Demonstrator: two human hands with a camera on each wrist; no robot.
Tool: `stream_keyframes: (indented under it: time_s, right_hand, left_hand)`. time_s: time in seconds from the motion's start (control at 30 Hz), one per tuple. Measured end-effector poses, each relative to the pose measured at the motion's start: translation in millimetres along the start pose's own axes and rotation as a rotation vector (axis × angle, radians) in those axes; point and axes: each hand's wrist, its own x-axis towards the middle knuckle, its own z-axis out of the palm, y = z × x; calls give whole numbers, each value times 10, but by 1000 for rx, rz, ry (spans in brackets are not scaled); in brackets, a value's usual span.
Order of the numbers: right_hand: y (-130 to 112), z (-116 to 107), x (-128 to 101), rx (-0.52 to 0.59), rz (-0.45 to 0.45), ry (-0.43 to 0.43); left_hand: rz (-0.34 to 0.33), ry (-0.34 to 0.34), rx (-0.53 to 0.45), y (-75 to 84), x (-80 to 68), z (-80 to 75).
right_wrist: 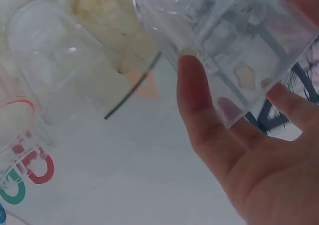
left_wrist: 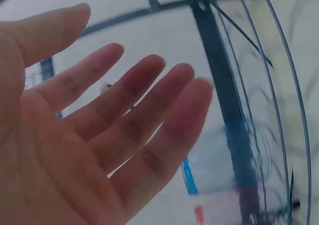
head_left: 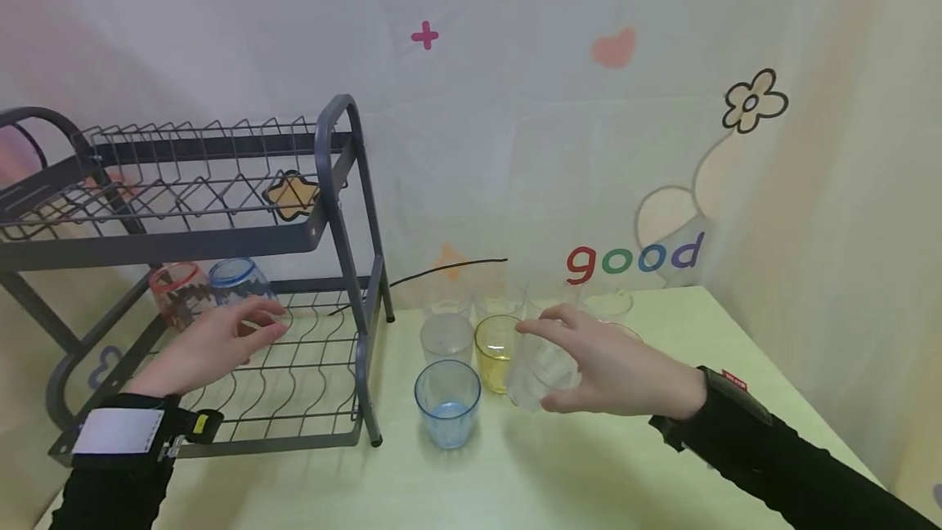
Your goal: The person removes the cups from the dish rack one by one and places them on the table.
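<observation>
Gripping a clear cup (head_left: pixel 536 375) with your right hand (head_left: pixel 611 370), your fingers (right_wrist: pixel 197 93) curl round its wall with the thumb on the near side, and the cup sits tilted, just above the surface (head_left: pixel 589 481) beside the yellow cup (head_left: pixel 496 352). Plastic this smooth can slide if your hold loosens, and a slip would drop it onto the yellow cup or the blue cup (head_left: pixel 446 401) in front, toppling the close-packed cluster. Swinging it leftward too low could clip the post of the dish rack (head_left: pixel 346 211). Your left hand (head_left: pixel 209 346) lies spread and holds nothing, fingers (left_wrist: pixel 149 100) straight over the rack's lower shelf, just by the upturned blue-rimmed cup (head_left: pixel 237 285) and red-rimmed cup (head_left: pixel 177 291). A careless sweep there could knock either one off the wires.
</observation>
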Motion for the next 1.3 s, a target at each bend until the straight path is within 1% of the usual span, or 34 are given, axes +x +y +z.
stream_keyframes:
  time_s: [0.07, 0.17, 0.23, 0.3, 0.33, 0.37, 0.4, 0.53, 0.6, 0.67, 0.7, 0.8, 0.93, 1.07, 1.2, 1.3]
  right_hand:
    - [8, 42, 6, -54, 5, -45]
    - [9, 104, 40, -85, -34, -97]
    - [-3, 140, 74, -103, -64, -130]
    - [-30, 163, 110, -122, -85, -154]
    - [-45, 172, 126, -128, -90, -166]
    - [-60, 177, 143, -137, -90, -180]
    - [-69, 184, 158, -147, -97, -190]
    - [-99, 190, 220, -194, -120, -214]
    - [-102, 188, 258, -228, -136, -215]
    - [-107, 188, 295, -258, -138, -216]
    - [-107, 196, 314, -271, -139, -217]
    - [-107, 254, 349, -278, -125, -245]
    - [-96, 377, 358, -279, -115, -271]
    - [-71, 494, 357, -291, -98, -267]
    - [-61, 591, 357, -275, -88, -236]
    - [-75, 640, 355, -265, -98, -194]
  left_hand:
    - [-1, 3, 61, -74, 51, -79]
    - [-20, -14, 119, -149, 120, -202]
    - [-37, -29, 148, -162, 162, -281]
    - [-38, -33, 176, -148, 219, -349]
    - [-37, -31, 205, -140, 254, -384]
    - [-46, -30, 233, -132, 290, -411]
    - [-74, -38, 253, -134, 333, -434]
    - [-153, -64, 359, -181, 518, -476]
    - [-185, -73, 407, -209, 607, -473]
    - [-198, -70, 457, -231, 675, -471]
    - [-218, -71, 474, -241, 702, -468]
    - [-276, -98, 442, -283, 746, -453]
    - [-323, -94, 311, -363, 783, -406]
    - [-315, -19, 283, -461, 847, -334]
    - [-286, 84, 292, -568, 907, -245]
    - [-284, 127, 322, -656, 927, -201]
